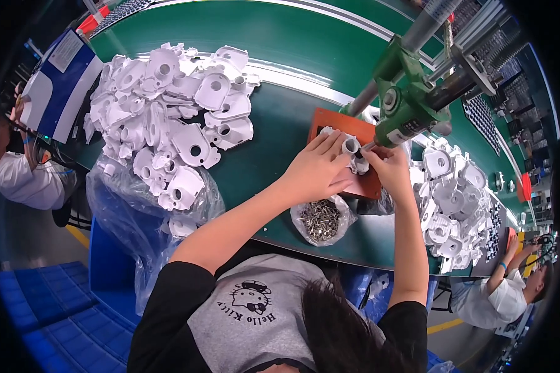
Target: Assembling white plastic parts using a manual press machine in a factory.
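A white plastic housing part [350, 147] with a round tube lies on the red-orange base plate [368, 186] of a green bench press. My left hand [315, 166] steadies it from the left, its fingers laid over the far side and its thumb reaching toward the near side. From the right, my right hand [389, 166] has its thumb and fingertips pinched together beside the tube, close under the press head [410, 115]. Whatever sits between those fingertips is too small to make out. Just in front of the base is a clear bag of small metal pins [320, 220].
A large heap of white plastic parts [168, 112] covers the left of the green bench [274, 118]; another pile [451, 199] lies at right. Blue crates [50, 311] stand below left. People sit at far left [28, 174] and far right [494, 289].
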`<state>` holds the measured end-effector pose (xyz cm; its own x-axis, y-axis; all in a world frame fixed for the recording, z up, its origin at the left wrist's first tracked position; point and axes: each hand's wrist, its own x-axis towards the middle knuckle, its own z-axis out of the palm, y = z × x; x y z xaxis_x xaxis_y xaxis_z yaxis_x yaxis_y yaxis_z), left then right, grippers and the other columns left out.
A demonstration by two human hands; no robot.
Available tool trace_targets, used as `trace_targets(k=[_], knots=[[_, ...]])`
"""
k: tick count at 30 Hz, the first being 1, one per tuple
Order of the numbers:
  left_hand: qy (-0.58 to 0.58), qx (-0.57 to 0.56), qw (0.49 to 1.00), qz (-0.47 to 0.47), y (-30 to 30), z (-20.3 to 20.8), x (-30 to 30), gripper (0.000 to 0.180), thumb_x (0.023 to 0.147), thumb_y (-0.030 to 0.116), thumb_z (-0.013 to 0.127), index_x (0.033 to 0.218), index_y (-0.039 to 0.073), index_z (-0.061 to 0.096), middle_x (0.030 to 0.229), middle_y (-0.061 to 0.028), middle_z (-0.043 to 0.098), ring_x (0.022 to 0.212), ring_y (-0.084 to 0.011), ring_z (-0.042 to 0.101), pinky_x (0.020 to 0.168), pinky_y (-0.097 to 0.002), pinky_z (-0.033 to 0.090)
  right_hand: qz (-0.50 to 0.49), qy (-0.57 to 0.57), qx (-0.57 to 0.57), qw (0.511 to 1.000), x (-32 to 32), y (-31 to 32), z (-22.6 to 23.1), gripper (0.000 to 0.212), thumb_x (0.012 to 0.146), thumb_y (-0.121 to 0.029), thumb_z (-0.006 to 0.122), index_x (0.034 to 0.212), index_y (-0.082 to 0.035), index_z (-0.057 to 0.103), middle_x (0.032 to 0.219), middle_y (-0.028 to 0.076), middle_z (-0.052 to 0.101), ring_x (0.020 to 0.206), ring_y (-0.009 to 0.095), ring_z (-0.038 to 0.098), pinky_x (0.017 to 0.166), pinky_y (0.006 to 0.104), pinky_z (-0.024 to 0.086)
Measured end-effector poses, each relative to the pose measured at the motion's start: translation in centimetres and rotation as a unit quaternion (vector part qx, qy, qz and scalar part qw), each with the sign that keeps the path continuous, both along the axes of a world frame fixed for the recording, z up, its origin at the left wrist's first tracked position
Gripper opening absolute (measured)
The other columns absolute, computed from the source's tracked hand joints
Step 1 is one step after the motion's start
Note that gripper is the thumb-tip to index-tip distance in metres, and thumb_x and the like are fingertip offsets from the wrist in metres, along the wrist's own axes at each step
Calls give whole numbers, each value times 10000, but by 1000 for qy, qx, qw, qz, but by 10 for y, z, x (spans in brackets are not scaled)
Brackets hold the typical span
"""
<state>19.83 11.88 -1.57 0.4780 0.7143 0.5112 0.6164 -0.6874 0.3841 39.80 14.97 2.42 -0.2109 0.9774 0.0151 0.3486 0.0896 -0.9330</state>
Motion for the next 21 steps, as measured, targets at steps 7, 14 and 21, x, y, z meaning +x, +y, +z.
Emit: trace_targets(k=[7,14,21], knots=[[-12,5,1000,-3,1,-1,2,433,792,376,669,1040,34,573,1330,-260,451,1285,-387,398,1078,-479,303,7,24,-33,999,12,7,-3,109,827,-19,611,923,33,597,863,38,636,822,95,585,765,248,455],[-15,-4,1000,-3,1,-1,1,414,792,365,670,1026,40,568,1333,-268,445,1283,-389,400,1072,-482,309,42,41,-39,998,20,14,-5,154,796,5,634,944,36,605,883,50,643,830,110,592,775,255,464],[-14,-6,1000,-11,4,3,2,414,803,361,640,1020,16,567,1293,-298,471,1273,-400,408,1084,-467,291,92,-100,-57,989,17,29,4,255,757,46,677,980,-22,573,860,5,588,847,84,579,765,225,460]])
